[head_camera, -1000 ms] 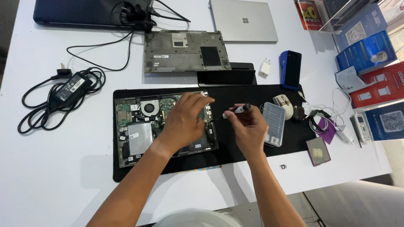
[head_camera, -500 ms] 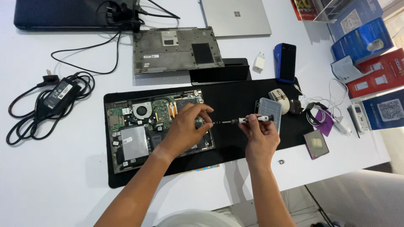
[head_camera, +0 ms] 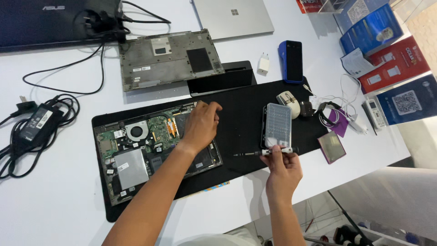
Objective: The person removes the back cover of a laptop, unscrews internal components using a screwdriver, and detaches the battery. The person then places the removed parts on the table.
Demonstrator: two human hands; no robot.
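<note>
Head view: one screwdriver (head_camera: 264, 152), apparently three laptops.

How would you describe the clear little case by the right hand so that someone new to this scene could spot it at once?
Start from the black work mat in the middle of the white table. Near its right end, just above the right hand and the screwdriver it holds, lies the clear case. It is a see-through, upright rectangle with a grid of tiny compartments, unlike the rounded mouse beside it.
</note>
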